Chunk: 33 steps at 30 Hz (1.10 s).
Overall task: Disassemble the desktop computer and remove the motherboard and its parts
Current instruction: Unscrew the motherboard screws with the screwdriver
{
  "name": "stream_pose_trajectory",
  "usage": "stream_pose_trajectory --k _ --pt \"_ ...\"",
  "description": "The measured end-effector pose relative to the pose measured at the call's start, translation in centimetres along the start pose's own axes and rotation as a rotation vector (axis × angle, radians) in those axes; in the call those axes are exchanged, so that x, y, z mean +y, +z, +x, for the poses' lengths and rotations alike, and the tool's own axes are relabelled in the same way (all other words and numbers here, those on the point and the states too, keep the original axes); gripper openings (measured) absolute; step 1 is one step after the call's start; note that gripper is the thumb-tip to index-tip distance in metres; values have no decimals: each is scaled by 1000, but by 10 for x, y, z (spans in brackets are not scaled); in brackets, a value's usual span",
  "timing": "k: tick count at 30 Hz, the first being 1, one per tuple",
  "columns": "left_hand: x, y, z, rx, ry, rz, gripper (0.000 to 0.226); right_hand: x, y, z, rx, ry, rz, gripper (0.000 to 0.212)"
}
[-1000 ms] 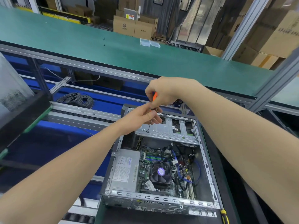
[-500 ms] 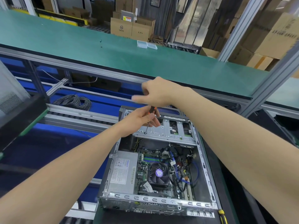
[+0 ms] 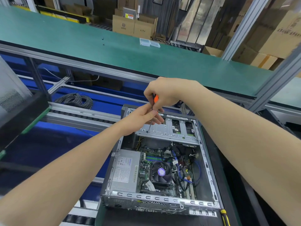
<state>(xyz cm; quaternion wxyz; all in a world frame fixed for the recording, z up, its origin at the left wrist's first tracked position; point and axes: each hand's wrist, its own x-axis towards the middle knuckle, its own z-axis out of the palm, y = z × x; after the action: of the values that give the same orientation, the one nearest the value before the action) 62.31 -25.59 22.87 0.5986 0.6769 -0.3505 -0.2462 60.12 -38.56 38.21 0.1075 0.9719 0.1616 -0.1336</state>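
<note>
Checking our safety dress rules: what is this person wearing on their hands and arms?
Nothing visible. The left hand and right hand are bare, without gloves, rings or a watch, and both forearms are uncovered to the frame edge, with no sleeves or wrist strap in view.

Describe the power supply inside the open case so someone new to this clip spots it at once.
Start at the open grey metal computer case lying on its side. In its near-left corner sits the plain silver power supply box, left of the black CPU fan with a purple centre sticker. It alone is a closed metal block with a white printed label.
</note>
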Motion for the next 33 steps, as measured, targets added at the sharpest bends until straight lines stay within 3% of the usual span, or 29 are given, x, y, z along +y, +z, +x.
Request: stream_pose_trajectory --k 6,11,13,15,17,20,23,27,33 --pt "-3 -2 2 -16 -10 -46 25 -4 15 5 86 -61 -28 37" --pt "-4 1 5 -16 -2 -34 18 -4 12 -1 75 -32 101 10" --pt "-4 3 5 -17 6 -21 15 -7 15 1 179 139 173 39" --pt "-5 4 5 -13 6 -17 14 -16 18 5 238 410 94 65" --pt "-4 4 5 -15 5 -10 15 -21 23 10 164 530 46 64" --pt "-4 3 5 -12 3 7 18 -18 20 13 140 395 64 32" --pt "-4 1 3 -11 -2 -12 20 -14 12 8 76 286 47 32" --pt "-3 -2 1 -12 -1 -12 23 -6 2 0 3 78 27 8" --pt "-4 -4 2 -43 -17 -19 26 -10 12 1 72 -78 -54 39"
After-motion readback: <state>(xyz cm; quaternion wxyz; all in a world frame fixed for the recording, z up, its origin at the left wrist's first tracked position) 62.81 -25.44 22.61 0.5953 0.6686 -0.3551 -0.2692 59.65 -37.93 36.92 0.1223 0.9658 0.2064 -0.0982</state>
